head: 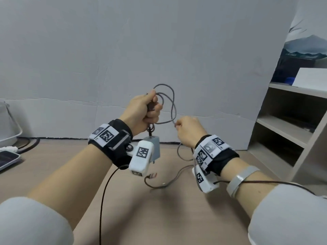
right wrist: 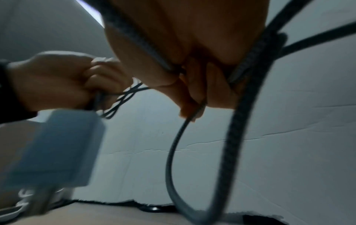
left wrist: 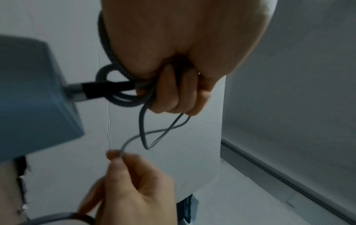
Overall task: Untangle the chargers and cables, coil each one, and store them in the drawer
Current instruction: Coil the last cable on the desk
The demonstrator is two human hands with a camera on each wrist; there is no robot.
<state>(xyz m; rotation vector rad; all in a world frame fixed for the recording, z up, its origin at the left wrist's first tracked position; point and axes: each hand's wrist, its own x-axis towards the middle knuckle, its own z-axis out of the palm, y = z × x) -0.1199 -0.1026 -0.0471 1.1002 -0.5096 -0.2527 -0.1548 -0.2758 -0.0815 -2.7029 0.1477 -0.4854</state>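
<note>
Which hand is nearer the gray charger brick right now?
Left. The left hand grips the cable loops directly above the charger brick, which dangles just below its fist. The right hand pinches the gray cable off to the brick's right, clear of it.

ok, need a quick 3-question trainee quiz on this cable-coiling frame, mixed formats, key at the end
1. True or false: the grey charger block rests on the table.
2. Multiple choice: the left hand grips A) gathered loops of the braided cable, B) a phone, C) nothing.
3. Fill in: the right hand pinches the cable between thumb and ____.

Key:
1. False; it hangs below the left hand.
2. A.
3. Fingertips; the rest of the cable trails down to the table.
</note>
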